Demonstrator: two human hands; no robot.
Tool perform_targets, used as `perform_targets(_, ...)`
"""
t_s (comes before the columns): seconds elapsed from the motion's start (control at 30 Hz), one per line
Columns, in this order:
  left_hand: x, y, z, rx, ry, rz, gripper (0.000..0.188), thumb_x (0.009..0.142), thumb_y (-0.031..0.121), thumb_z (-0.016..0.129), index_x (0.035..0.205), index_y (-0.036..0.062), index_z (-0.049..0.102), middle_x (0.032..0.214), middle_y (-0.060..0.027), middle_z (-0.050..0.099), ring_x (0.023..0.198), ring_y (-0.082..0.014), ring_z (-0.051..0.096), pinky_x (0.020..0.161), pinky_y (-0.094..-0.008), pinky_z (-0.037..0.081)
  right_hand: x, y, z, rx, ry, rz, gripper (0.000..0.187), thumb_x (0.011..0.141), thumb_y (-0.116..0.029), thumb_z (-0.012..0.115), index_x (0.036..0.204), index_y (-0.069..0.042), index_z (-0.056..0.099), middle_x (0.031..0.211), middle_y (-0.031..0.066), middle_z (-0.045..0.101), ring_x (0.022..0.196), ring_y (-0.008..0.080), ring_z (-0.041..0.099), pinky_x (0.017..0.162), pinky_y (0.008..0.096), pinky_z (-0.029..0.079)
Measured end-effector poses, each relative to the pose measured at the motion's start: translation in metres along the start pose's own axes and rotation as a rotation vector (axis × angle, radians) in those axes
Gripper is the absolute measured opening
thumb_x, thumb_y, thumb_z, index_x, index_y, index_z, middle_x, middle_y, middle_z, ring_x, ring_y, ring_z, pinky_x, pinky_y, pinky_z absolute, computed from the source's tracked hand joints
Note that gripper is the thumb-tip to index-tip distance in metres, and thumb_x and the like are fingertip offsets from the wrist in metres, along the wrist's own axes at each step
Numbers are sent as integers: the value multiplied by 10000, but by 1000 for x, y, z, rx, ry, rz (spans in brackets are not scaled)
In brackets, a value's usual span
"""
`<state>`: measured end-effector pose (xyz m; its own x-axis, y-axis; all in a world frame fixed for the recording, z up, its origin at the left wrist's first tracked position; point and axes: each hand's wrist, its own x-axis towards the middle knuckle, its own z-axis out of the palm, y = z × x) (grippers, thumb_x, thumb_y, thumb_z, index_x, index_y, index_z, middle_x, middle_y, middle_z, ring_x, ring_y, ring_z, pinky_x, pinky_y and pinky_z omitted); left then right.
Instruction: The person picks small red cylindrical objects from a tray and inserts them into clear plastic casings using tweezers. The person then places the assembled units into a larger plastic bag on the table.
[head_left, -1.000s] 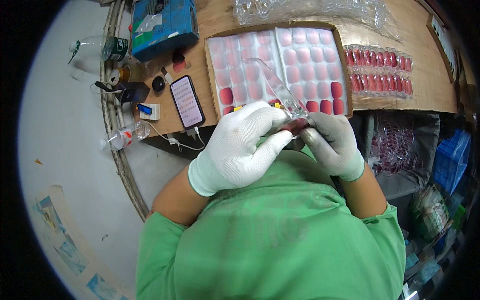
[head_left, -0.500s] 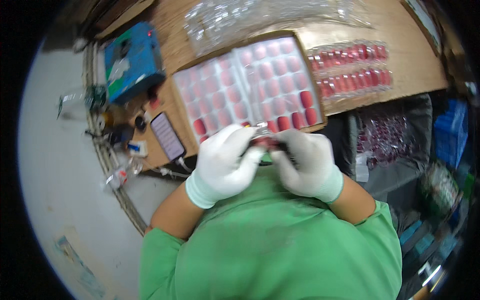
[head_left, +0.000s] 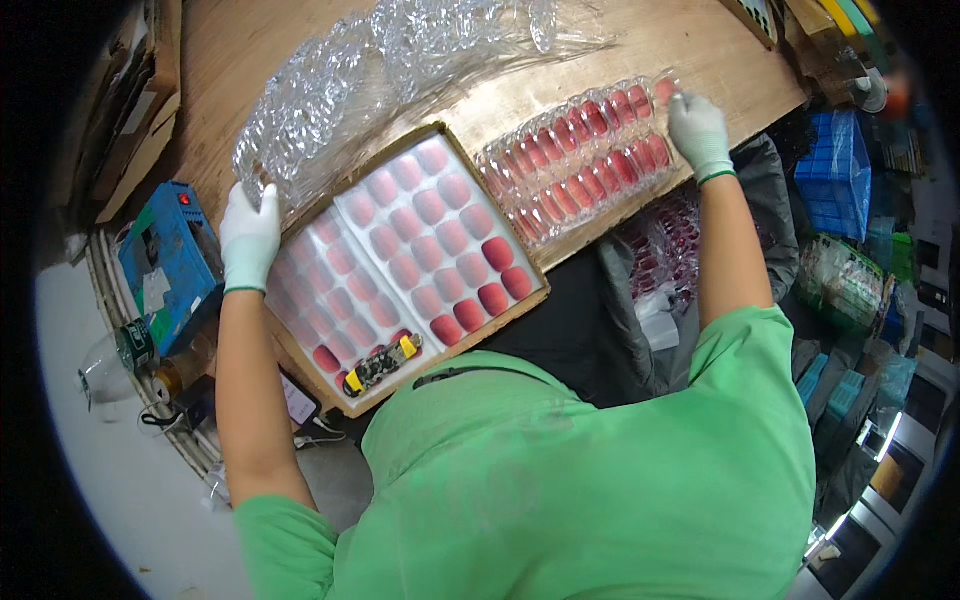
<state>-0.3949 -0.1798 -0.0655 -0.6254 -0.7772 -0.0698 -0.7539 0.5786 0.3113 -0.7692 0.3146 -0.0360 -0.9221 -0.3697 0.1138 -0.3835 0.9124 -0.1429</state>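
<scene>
My right hand (head_left: 698, 132), in a white glove, pinches a small clear plastic case with a red piece (head_left: 666, 92) inside. It is at the far right end of two rows of similar filled cases (head_left: 575, 150). My left hand (head_left: 250, 232), also gloved, has thumb and fingers apart at the near left end of a pile of clear plastic shells (head_left: 330, 90); whether it touches one is hard to tell. Between my arms lies a shallow cardboard box (head_left: 535, 297) of rounded red pieces (head_left: 468, 316), most under a translucent white sheet (head_left: 400, 268).
A short tool with yellow ends (head_left: 383, 364) lies on the box's near edge. Left are a blue device (head_left: 172, 262), a plastic bottle (head_left: 115, 365) and a phone (head_left: 298, 402). A dark-lined bin with many wrapped pieces (head_left: 665, 245) stands right, beyond it a blue crate (head_left: 835, 175).
My hands were together over the box's near edge around a small piece. They have parted: the left to the clear shells, the right out to the filled rows with a case.
</scene>
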Motion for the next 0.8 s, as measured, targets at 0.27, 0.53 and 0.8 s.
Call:
perform_targets(0.27, 0, -35, -25, -482, -89, -185, 786, 833, 344, 811, 1374, -128, 492, 1222, -226, 668, 1106, -261, 657, 975, -340, 499, -29, -41, -10, 80, 189, -86, 391, 974, -344, 530, 1106, -9, 682, 937, 261, 706, 953, 413, 689, 889, 509, 514)
perform_targets(0.53, -68, 10, -59, -915, 398, -55, 519, 864, 188, 832, 1236, -48, 559, 926, 12, 573, 772, -58, 520, 666, -198, 429, -204, -218, -18, 14, -717, -266, 436, 952, -245, 536, 1340, -47, 528, 931, 227, 725, 903, 402, 722, 806, 522, 563)
perform_targets(0.8, -245, 32, -33, -699, 176, 220, 185, 1038, 156, 574, 1133, 5, 622, 951, -33, 654, 856, -101, 605, 786, -280, 509, -213, -234, 12, -177, -615, -277, 331, 913, -304, 645, 1117, -51, 585, 919, 236, 724, 887, 422, 717, 789, 542, 567)
